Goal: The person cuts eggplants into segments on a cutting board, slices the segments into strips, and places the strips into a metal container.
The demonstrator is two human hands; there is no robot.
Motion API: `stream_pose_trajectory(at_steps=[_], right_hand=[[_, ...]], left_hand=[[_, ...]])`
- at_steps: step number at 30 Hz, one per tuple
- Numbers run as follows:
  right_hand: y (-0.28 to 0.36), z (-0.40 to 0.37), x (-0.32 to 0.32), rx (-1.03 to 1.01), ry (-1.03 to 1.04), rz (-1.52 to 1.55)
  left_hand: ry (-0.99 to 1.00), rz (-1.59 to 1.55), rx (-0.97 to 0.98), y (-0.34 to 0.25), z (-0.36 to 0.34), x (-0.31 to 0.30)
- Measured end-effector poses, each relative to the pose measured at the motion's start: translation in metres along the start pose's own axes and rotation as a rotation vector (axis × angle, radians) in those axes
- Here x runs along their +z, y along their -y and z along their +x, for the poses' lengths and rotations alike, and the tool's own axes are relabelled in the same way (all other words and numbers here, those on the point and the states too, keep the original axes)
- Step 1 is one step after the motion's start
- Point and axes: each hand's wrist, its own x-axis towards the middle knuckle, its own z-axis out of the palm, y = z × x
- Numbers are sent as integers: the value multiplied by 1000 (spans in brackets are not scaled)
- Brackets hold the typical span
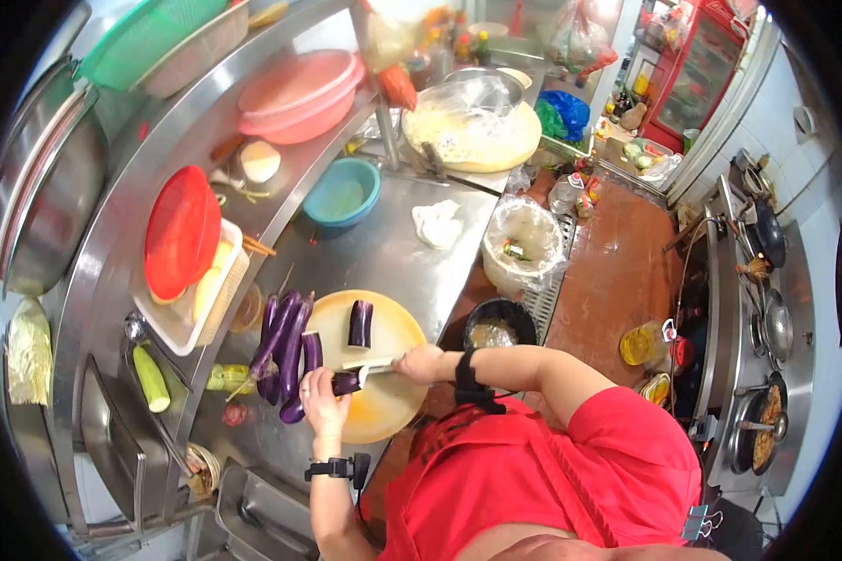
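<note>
My left hand (326,404) grips a short cut piece of purple eggplant (347,382) on the round yellowed cutting board (393,407). In my right hand (419,364) is a pale, slim tool that looks like a peeler (378,366); its head meets the end of that eggplant piece. Another cut eggplant piece (360,323) lies at the board's far side. One more eggplant length (312,351) rests near the board's left edge. Several whole eggplants (279,346) lie side by side just left of the board.
Beyond the board stand a teal bowl (342,193) and a crumpled white cloth (437,224) on the steel counter. A lined bin (524,248) and a black bucket (501,323) sit beside the counter. A shelf at left carries a red basin (183,234). Woks (767,425) stand at right.
</note>
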Motion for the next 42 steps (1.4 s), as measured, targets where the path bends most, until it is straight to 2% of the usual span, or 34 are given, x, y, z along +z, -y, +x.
stream_pose_trajectory(at_steps=[2,4,5,8,12,17,22,24,30,32,36,42], right_hand=[[-6,10,-2,131,50,114],[-7,9,-7,129,34,58],[-11,17,2,153,51,41],[-8,9,-2,118,59,-21],[-7,-10,-5,54,-66,47],[-5,-17,-1,38,-65,57],[-1,-17,2,61,-66,82],[1,-16,1,63,-62,94],[2,-11,3,116,-80,77],[1,-11,4,152,-90,68],[1,-11,7,173,-113,86],[1,-12,12,195,-123,98]], left_hand=[[47,72,100,-1,-20,8],[116,146,171,-4,-38,30],[72,181,234,1,-48,49],[63,109,91,3,-77,76],[66,-16,-31,-7,-94,55],[131,-137,-91,-1,-116,41],[96,-147,-146,-11,-103,44],[86,-201,-262,-14,-98,53],[114,-70,-150,-24,-66,62],[235,-67,-70,-32,-49,61],[324,112,-20,-32,-40,73],[221,240,-26,-8,-35,71]])
